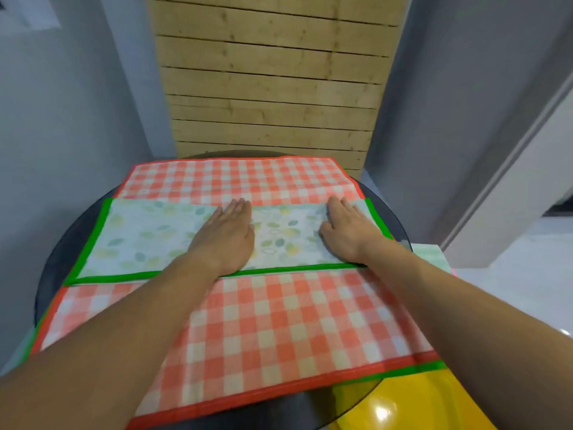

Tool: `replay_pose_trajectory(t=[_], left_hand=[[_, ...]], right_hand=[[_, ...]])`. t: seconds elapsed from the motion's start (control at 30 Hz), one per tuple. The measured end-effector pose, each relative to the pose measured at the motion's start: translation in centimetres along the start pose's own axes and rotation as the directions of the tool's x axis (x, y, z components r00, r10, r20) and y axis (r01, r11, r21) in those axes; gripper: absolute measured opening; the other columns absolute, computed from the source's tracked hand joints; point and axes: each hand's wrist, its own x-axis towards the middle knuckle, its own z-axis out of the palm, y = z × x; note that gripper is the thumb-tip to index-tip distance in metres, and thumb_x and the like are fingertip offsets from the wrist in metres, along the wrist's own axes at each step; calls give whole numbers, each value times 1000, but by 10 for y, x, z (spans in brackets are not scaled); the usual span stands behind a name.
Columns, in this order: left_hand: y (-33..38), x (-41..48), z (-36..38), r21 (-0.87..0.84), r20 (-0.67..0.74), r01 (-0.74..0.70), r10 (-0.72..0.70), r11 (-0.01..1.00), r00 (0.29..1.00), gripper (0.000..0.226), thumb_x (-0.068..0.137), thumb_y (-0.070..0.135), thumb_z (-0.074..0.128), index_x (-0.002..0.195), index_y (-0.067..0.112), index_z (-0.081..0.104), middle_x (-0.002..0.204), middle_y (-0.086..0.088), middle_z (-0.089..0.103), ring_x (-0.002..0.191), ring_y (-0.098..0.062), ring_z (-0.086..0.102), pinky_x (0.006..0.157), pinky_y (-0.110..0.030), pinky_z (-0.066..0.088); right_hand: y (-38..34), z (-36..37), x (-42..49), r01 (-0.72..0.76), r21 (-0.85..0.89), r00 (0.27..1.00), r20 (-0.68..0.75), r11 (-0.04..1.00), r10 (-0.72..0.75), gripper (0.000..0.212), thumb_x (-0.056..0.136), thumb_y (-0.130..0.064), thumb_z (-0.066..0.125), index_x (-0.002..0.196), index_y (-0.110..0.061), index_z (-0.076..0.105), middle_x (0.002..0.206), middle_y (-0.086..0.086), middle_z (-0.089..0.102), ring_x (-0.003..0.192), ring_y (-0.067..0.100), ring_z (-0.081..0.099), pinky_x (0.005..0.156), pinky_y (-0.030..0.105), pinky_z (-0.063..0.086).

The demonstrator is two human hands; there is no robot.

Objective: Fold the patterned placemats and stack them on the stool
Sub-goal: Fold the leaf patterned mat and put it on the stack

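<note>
A folded placemat (136, 237) with a pale leaf print and a green border lies across the middle of a round dark glass table (71, 231). Under it an orange-checked placemat (273, 321) with an orange border lies flat, spread out towards me and away from me. My left hand (224, 235) presses palm down on the middle of the leaf-print mat. Pressing flat on that mat's right end is my right hand (344, 231). Both hands have straight fingers and hold nothing. A green edge of another mat (403, 372) peeks out under the checked one at the lower right.
A yellow stool (403, 408) shows below the table's glass rim at the bottom right. A pale green mat corner (434, 256) sticks out past the table's right side. A wooden slatted panel (273, 88) stands behind the table between grey walls.
</note>
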Motion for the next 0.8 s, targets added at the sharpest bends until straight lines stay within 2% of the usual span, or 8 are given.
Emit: replay_pose_trajectory(t=[0.07, 0.13, 0.2, 0.27, 0.47, 0.57, 0.67, 0.8], left_hand=[[0, 0, 1, 19, 10, 16, -16, 1000, 1000, 60, 106, 33, 14, 160, 13, -2, 168, 1, -5, 153, -9, -7, 125, -31, -4], [0, -1, 0, 33, 25, 53, -53, 998, 998, 62, 105, 37, 14, 160, 14, -5, 168, 1, -8, 153, -10, -8, 125, -33, -4], [0, -2, -1, 53, 35, 89, -91, 995, 995, 65, 105, 42, 13, 160, 15, -7, 167, 0, -11, 153, -11, -11, 125, -35, -4], [0, -3, -2, 71, 46, 114, -117, 991, 992, 67, 104, 45, 12, 159, 14, -8, 167, -2, -13, 153, -13, -12, 125, -37, -5], [2, -1, -4, 34, 53, 140, -142, 990, 988, 69, 104, 50, 15, 160, 15, -3, 168, -1, -7, 154, -14, -9, 124, -41, -7], [0, 1, -7, -18, 17, 129, -129, 991, 992, 64, 103, 45, 25, 158, 13, 16, 166, -5, 17, 153, -21, 11, 125, -44, 2], [2, 8, -24, 31, -34, 116, -115, 993, 993, 48, 100, 26, 39, 146, 16, 39, 140, -5, 48, 129, -24, 42, 118, -43, 25], [5, 24, -49, 120, -7, 110, -110, 987, 994, 32, 93, 26, 53, 125, 24, 60, 122, -4, 54, 110, -25, 50, 95, -40, 44]], right_hand=[[13, -5, -2, -70, -28, 997, -30, 997, 69, 34, 93, -30, 37, 118, -7, 38, 118, 10, 43, 121, 34, 39, 103, 43, 30], [14, -2, -1, -77, -58, 996, -43, 995, 75, 49, 94, -35, 34, 130, -2, 36, 133, 14, 42, 131, 33, 34, 111, 42, 26], [15, 5, 2, -75, -106, 997, -31, 992, 73, 71, 95, -43, 25, 152, -1, 16, 161, 15, 17, 149, 29, 13, 123, 41, 10], [15, 8, 4, -95, -143, 995, -20, 985, 93, 78, 96, -47, 20, 156, -3, 0, 165, 13, -3, 153, 26, -4, 124, 41, -1], [14, 7, 4, -120, -200, 993, -14, 972, 119, 80, 96, -51, 18, 156, -2, -3, 165, 15, -7, 152, 28, -8, 124, 43, -3], [15, 1, 1, -85, -183, 996, -41, 979, 78, 79, 98, -52, 21, 156, -1, 3, 165, 16, -1, 152, 30, -5, 124, 44, -1], [-2, -3, -14, 11, -177, 988, -148, 984, -37, 72, 99, -49, 26, 150, 1, 25, 162, 21, 15, 151, 33, 8, 123, 44, 7], [-46, 6, -42, 213, -53, 972, -86, 976, -217, 55, 101, -47, 30, 131, -4, 48, 156, 21, 32, 148, 32, 22, 121, 44, 19]])
